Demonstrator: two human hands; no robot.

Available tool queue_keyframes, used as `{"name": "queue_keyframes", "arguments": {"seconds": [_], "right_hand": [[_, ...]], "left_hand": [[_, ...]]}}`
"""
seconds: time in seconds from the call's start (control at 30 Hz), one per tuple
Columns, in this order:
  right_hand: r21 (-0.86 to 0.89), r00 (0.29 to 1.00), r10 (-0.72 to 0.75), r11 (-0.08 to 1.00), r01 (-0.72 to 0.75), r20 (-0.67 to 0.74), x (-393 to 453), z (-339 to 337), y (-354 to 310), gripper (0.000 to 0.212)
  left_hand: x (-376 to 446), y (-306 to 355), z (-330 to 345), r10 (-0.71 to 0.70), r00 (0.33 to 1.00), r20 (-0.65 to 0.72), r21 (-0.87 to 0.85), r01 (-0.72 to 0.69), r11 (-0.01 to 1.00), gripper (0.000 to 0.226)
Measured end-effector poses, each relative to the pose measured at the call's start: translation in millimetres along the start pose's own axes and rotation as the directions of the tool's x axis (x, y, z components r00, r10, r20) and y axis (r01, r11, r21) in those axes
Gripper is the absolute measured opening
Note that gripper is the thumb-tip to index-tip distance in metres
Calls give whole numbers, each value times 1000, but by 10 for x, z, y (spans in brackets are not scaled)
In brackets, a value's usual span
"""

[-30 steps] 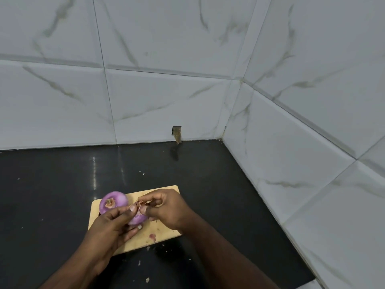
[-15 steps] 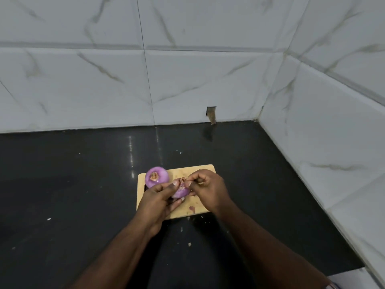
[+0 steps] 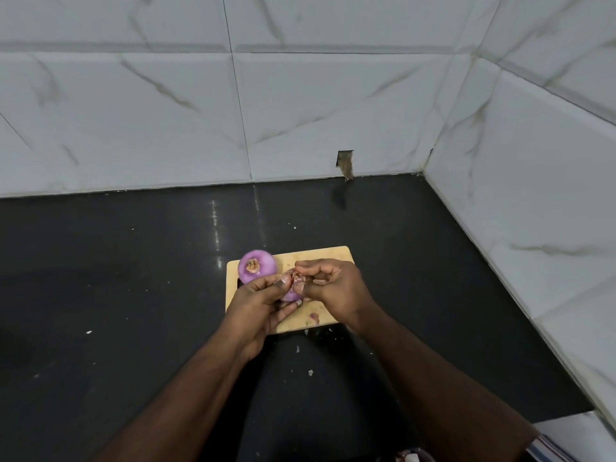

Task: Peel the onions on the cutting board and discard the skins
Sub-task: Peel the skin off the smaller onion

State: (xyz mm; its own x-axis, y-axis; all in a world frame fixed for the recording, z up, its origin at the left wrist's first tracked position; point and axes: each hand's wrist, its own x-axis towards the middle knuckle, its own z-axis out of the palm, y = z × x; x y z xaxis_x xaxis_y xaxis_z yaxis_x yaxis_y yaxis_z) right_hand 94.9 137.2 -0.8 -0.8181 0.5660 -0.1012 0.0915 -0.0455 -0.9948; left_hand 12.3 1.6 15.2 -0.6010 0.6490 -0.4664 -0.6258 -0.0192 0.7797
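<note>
Both hands have barely shifted on the onion over the last second; only the person's head has swung, sliding the board across the view. Nearest, the left hand cradles the small onion from below, fingers curled round it and thumb on top. Just right of that thumb, the right hand pinches what looks like a scrap of skin at the onion's crown, though it is too small to be sure. Beyond the fingertips, a second onion, seemingly peeled, sits on the cutting board. Skin flakes dot the counter. A sharp tug could tear the skin short or flick more scraps off the board.
</note>
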Motion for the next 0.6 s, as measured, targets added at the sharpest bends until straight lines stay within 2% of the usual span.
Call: {"name": "queue_keyframes", "arguments": {"seconds": [0.4, 0.6], "right_hand": [[-140, 997, -23, 990, 12, -74, -107, 46, -58, 29], [-156, 993, -51, 987, 33, -107, -91, 42, -90, 30]], "left_hand": [[20, -54, -58, 18, 1000, -23, 6, -18, 1000, 11], [48, -51, -64, 5, 1000, -29, -32, -6, 999, 11]]}}
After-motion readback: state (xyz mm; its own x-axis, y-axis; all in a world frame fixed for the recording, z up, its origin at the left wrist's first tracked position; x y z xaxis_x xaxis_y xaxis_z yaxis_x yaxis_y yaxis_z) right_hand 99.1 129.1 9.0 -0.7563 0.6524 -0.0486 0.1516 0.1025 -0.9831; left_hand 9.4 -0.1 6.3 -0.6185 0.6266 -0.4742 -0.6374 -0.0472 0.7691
